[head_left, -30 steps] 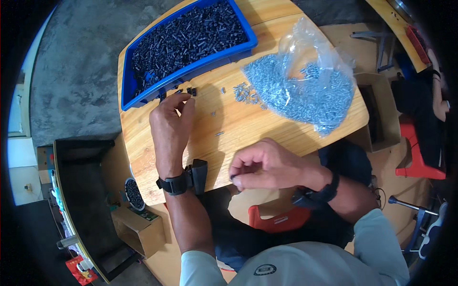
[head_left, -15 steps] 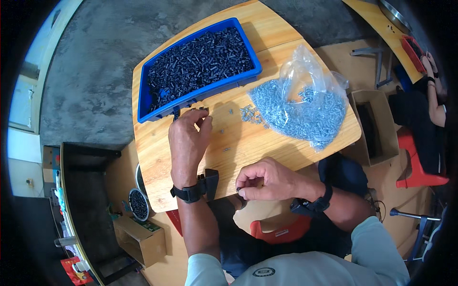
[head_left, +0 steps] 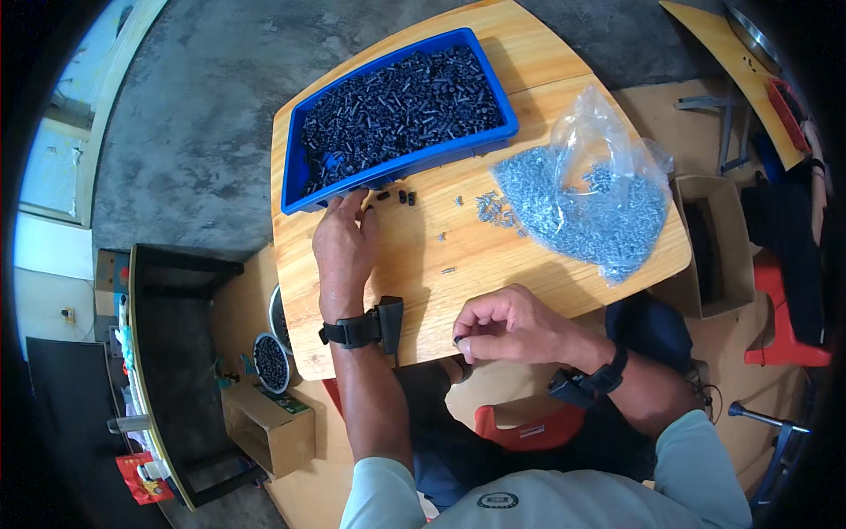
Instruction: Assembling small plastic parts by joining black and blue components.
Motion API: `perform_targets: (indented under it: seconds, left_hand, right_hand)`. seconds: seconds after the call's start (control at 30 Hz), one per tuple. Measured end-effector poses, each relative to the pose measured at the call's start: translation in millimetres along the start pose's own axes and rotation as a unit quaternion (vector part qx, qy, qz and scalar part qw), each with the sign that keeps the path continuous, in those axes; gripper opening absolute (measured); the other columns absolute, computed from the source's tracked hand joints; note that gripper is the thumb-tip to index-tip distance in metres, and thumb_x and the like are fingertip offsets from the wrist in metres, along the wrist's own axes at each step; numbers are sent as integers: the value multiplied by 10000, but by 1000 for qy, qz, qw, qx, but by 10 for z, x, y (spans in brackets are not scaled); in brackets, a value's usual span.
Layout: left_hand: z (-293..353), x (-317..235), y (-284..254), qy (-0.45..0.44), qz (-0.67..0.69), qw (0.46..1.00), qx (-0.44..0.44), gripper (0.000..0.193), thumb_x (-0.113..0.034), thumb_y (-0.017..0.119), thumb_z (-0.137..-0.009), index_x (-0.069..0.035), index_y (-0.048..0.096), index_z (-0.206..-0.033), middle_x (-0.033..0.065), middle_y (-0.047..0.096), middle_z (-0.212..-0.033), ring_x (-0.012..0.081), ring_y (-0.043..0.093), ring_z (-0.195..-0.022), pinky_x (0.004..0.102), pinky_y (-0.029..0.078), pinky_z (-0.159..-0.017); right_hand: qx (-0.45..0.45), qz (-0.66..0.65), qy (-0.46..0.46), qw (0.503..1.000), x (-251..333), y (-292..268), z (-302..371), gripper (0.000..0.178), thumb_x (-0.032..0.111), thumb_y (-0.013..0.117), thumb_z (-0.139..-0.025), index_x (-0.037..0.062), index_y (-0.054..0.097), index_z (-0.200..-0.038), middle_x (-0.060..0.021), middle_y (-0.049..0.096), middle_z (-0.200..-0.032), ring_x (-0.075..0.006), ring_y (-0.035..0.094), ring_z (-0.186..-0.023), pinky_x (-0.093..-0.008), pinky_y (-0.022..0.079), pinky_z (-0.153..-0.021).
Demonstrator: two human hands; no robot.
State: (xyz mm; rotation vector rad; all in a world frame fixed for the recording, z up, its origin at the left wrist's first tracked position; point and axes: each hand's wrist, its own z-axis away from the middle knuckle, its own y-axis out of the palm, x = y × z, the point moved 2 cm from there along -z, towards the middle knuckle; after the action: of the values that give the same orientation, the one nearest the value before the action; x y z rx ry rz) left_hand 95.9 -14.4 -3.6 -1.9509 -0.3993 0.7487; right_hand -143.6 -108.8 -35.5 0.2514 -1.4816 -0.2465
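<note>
My left hand [head_left: 345, 242] reaches to the front edge of a blue tray [head_left: 401, 165] heaped with short black tube-like pieces. Its fingers are stretched out, with the thumb apart; the fingertips are at small dark bits beside the tray wall and partly hidden. Just right of them, a few loose black pieces [head_left: 406, 197] lie on the wooden table [head_left: 423, 304]. Over the table's near edge, my right hand [head_left: 511, 328] is closed in a pinch on a small black piece [head_left: 458, 340], mostly covered by thumb and finger.
A clear plastic bag [head_left: 586, 207] of small silvery screws lies open at the right, with loose screws [head_left: 496, 210] spilled beside it. Cardboard boxes [head_left: 269, 428] and a bucket of black pieces [head_left: 271, 363] stand on the floor. Another person's arm [head_left: 815, 167] shows at far right.
My left hand has come away from the loose black pieces, which now show on the table, and sits nearer the tray wall. My right hand keeps its pinch. The whole view has shifted slightly.
</note>
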Motion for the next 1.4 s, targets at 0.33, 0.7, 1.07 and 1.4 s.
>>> perform_targets:
  seconds: [0.33,0.7,1.07,1.4]
  left_hand:
    - [-56,30,60,-3,-19,1000,9,224,-100,579,-886,-93,735,-1046,184,699,-991,393,677,-893,473,537,-774]
    - [-151,0,116,3,-38,999,14,196,-142,619,-853,-97,749,-993,188,706,-911,381,684,-837,466,542,-747]
    - [-143,-29,100,12,-27,1000,9,189,-159,652,-854,-85,764,-987,163,701,-848,337,678,-752,429,529,-701]
    - [-172,-62,122,6,-21,1000,19,184,-172,650,-857,-91,755,-985,177,727,-899,364,690,-785,443,539,-712]
  right_hand:
    - [9,-6,-10,1000,43,-15,39,102,68,683,-910,-22,639,-928,-28,670,-733,-95,667,-597,-237,520,-558]
    - [15,27,7,999,10,-31,32,120,96,702,-891,-12,675,-936,-33,696,-784,-81,672,-689,-231,512,-624]
    - [10,15,17,1000,13,-16,26,153,128,716,-898,-13,668,-934,-12,660,-730,-68,648,-625,-231,502,-587]
    - [3,31,-16,999,3,-16,16,152,133,725,-898,-5,682,-945,-13,673,-747,-56,620,-658,-232,502,-606]
